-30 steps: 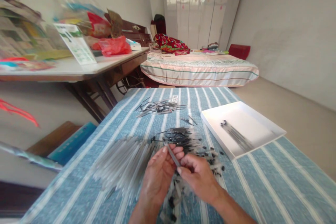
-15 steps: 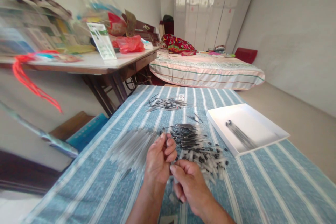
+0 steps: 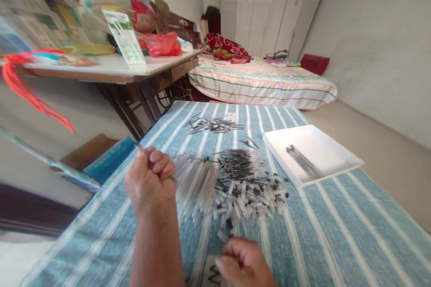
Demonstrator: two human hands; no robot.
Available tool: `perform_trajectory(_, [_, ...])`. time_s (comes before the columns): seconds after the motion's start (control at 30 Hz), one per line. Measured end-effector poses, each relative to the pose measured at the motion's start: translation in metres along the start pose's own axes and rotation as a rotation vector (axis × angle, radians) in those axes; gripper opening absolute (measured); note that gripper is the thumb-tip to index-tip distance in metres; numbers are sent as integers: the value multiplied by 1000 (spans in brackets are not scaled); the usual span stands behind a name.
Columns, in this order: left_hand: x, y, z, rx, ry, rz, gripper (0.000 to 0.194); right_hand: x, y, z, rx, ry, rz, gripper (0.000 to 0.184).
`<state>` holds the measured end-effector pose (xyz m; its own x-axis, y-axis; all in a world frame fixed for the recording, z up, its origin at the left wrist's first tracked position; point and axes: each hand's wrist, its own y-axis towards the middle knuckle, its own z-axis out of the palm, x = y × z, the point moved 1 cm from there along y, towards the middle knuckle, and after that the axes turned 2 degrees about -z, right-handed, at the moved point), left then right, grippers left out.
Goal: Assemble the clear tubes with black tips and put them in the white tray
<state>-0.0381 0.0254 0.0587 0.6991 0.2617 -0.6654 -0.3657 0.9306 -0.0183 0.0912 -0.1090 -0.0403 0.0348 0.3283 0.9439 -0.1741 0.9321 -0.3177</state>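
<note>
Blue, white-striped cloth (image 3: 314, 231); tubes (image 3: 198, 184) seemingly grey

From where I watch at a distance, I see a home, and a bedroom in it. Against the far end I make out 1 wide wardrobe (image 3: 259, 18) with glossy pale doors, and before it 1 bed (image 3: 266, 80) under a striped, patterned spread, with red flowered bedding (image 3: 224, 47) heaped on top. To the left I have 1 white-topped side table (image 3: 153, 66) crowded with household bags, among them a red plastic bag (image 3: 164, 45). Nearest me, a blue cloth (image 3: 323, 237) with white stripes covers another table. The walls look plain.
</note>
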Motion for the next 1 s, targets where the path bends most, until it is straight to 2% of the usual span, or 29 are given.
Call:
perform_trajectory(0.07, [-4, 0, 10, 154, 75, -76, 10, 2, 1, -12, -116, -141, -162, 27])
perform_trajectory(0.17, [18, -12, 19, 295, 166, -318, 11, 16, 19, -35, -326, -466, -378, 15])
perform_trajectory(0.3, [59, -20, 6, 349, 265, -524, 13, 26, 44, -57, -452, -820, -427, 24])
perform_trajectory(0.4, [74, -21, -7, 380, 340, -632, 17, 25, 52, -66, -510, -949, -419, 33])
perform_trajectory(0.5, [78, -26, -14, 459, 436, -704, 19, 23, 56, -73, -502, -921, -410, 34])
perform_trajectory(0.6, [80, -32, -15, 540, 505, -738, 21, 25, 59, -78, -412, -900, -390, 28])
perform_trajectory(0.67, [82, -35, -15, 584, 532, -754, 22, 29, 59, -82, -369, -904, -389, 32])
perform_trajectory(0.83, [87, -39, -17, 670, 619, -784, 24, 49, 56, -91, -443, -773, -436, 48])
perform_trajectory(1.0, [89, -42, -18, 764, 774, -787, 26, 64, 61, -94, -296, -624, -380, 47])
